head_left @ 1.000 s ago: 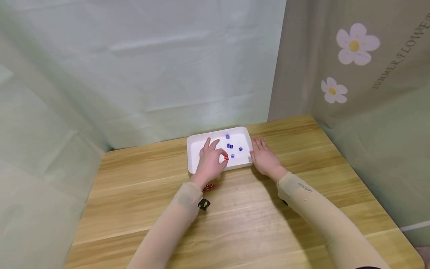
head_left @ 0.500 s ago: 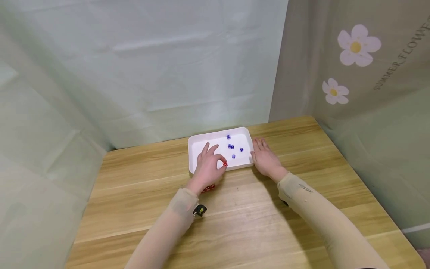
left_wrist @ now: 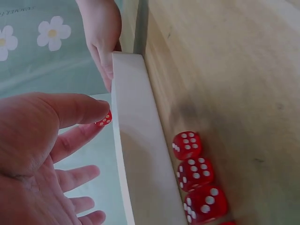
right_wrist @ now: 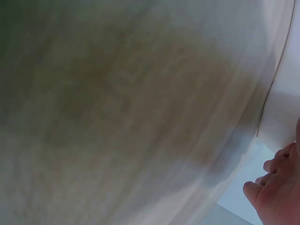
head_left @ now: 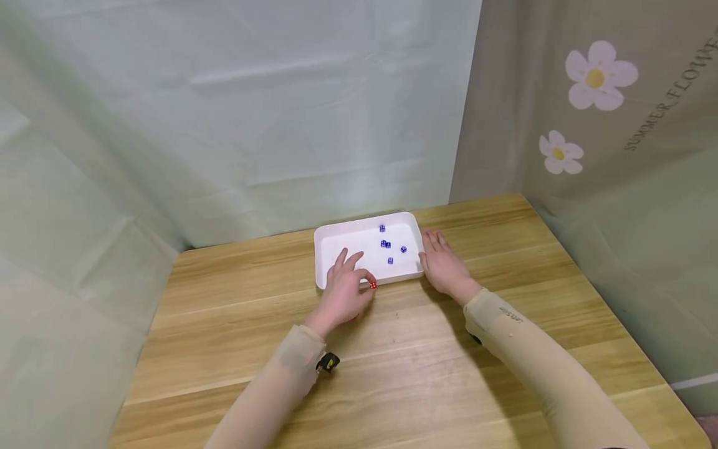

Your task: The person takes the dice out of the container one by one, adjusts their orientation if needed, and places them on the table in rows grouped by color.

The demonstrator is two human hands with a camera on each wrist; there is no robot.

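Observation:
My left hand (head_left: 341, 296) pinches a red die (head_left: 373, 285) between thumb and index finger, over the near rim of a white tray (head_left: 350, 240). Its other fingers spread loosely. My right hand (head_left: 445, 268) lies along the tray's right end, fingers straight and touching the outer wall. Inside the tray, toward the right, are several blue dice (head_left: 388, 245). The left wrist view shows a row of red dice (left_wrist: 195, 173) on the table, close along the tray's near wall; in the head view the left hand mostly hides them.
The tray stands near the back edge of a wooden table (head_left: 415, 374). Behind the table hangs a pale curtain (head_left: 314, 125); a flower-printed cloth (head_left: 594, 143) hangs at the right. The right wrist view is mostly blurred tabletop, with part of a hand at its right edge.
My left hand has drawn back toward me with the red die, from above the tray's inside to its near rim. The right hand has stayed at the tray's right end.

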